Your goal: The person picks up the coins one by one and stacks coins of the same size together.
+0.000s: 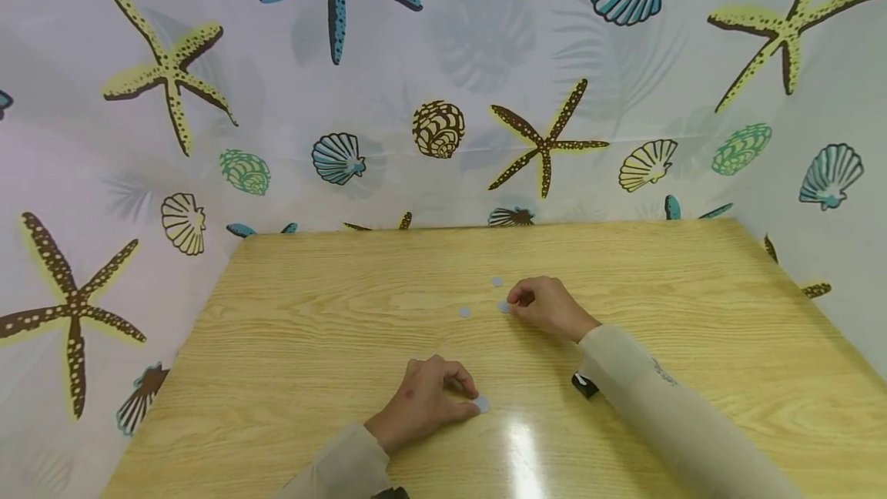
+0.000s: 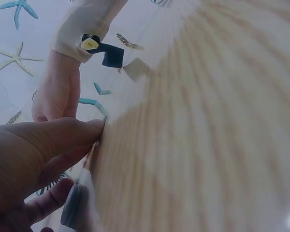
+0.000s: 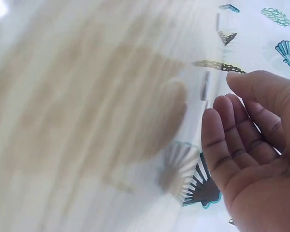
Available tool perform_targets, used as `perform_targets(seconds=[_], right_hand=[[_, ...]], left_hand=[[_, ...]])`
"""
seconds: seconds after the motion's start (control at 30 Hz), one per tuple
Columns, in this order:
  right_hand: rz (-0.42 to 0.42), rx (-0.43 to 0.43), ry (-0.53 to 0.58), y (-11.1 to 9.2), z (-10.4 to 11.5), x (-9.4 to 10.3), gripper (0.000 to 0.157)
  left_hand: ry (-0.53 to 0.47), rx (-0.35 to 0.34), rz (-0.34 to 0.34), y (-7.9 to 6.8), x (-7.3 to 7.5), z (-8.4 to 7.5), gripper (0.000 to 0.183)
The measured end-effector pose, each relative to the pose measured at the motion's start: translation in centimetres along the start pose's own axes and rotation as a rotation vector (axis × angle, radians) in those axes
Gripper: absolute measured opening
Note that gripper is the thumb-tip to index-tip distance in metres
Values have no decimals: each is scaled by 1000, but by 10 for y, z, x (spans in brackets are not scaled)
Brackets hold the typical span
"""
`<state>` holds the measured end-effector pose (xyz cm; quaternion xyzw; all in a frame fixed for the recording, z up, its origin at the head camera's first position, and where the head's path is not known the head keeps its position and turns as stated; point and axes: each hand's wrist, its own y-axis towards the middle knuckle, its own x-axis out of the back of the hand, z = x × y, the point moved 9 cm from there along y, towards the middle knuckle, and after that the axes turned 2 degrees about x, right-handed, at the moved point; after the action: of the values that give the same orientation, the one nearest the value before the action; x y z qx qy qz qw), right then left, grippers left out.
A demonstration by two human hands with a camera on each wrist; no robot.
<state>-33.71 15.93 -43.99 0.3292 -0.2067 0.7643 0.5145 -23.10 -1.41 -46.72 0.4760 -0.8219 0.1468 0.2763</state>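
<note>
In the head view my left hand (image 1: 428, 399) has thumb and index fingertips at a small pale round disc (image 1: 481, 404) on the wooden table, pinching its edge. The left wrist view shows a grey ribbed, cylinder-like piece (image 2: 75, 207) by a fingertip of that hand (image 2: 34, 159); whether it is the same piece I cannot tell. Farther up the table, my right hand (image 1: 550, 306) has its fingertips beside another pale disc (image 1: 504, 306). From the right wrist, this hand (image 3: 261, 140) shows bent fingers, with the thumb apart and nothing between them.
Two more pale discs, one farther back (image 1: 497, 282) and one to the left (image 1: 465, 313), lie near the right hand. A wood-grain table (image 1: 312, 291) spreads beneath both arms. Behind and beside it hangs white cloth (image 1: 402, 83) with starfish and shells. Each wrist wears a black strap.
</note>
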Motion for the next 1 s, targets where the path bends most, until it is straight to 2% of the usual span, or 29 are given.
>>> perform_targets(seconds=[0.47,0.83,1.0], right_hand=[[32,24,-10,11,-7,-9,14],[55,-10,6,14,-10,-13,15],[54,-21,5,14,-10,-13,14]], left_hand=[[25,30,-9,-1,0,2,17],[-1,7,-15,-1,0,1,17],[1,20,-3,-1,-1,2,17]])
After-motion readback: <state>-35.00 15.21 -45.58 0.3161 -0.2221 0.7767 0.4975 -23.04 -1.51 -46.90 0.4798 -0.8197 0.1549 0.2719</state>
